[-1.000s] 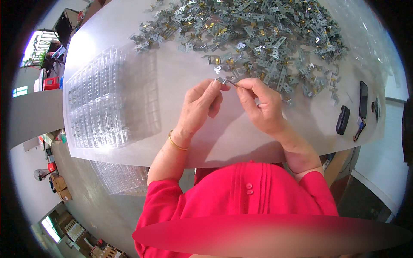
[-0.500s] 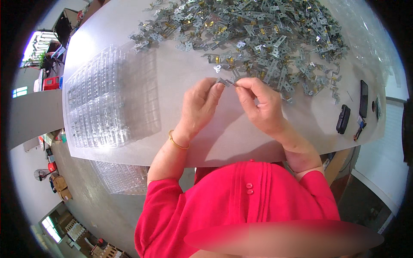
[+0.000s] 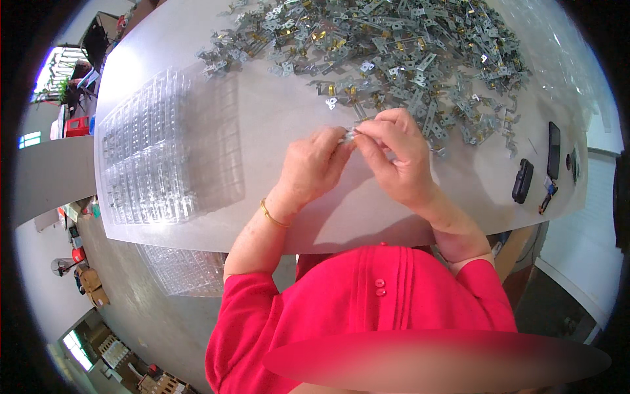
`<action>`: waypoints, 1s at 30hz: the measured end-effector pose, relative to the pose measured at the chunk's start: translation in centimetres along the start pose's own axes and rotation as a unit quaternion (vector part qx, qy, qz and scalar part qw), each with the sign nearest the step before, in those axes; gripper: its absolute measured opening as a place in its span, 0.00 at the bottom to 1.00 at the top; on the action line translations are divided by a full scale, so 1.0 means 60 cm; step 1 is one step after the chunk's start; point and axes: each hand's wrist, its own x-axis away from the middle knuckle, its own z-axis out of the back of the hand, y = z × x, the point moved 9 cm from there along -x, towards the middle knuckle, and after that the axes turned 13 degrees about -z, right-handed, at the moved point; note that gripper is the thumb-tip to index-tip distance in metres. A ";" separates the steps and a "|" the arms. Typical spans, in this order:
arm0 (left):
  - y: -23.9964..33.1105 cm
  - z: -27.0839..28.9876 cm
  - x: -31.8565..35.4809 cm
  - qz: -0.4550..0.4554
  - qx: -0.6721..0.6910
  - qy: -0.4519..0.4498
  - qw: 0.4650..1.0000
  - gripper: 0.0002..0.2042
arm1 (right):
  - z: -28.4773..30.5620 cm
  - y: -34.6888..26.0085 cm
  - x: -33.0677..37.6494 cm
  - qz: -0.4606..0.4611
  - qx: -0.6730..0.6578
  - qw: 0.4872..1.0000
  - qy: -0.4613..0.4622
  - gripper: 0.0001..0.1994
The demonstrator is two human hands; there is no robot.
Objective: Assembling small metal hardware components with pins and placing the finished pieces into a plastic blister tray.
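I see left hand [image 3: 312, 164] and right hand [image 3: 401, 157] pinching small shiny grey metal piece [image 3: 349, 135]. I judge it light, stiff, maybe slippery; best hold by edges.

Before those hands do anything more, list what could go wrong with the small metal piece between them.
The small metal piece is mostly hidden by the fingers of the left hand and right hand, so a loose grip might go unnoticed and let it slip.

If dropped, it could be hard to pick out from the pile of metal parts just beyond, many of them similarly grey.
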 end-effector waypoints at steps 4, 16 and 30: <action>-0.020 -0.020 0.016 0.077 0.113 -0.017 0.990 0.10 | 0.024 -0.001 -0.005 0.014 -0.036 0.997 0.060 0.05; -0.060 -0.022 0.028 0.287 0.438 0.068 0.849 0.20 | -0.017 0.048 0.003 -0.150 -0.064 0.986 -0.046 0.04; -0.025 0.004 0.009 0.098 0.110 -0.022 0.989 0.10 | -0.030 0.063 0.010 -0.235 -0.132 0.958 -0.100 0.06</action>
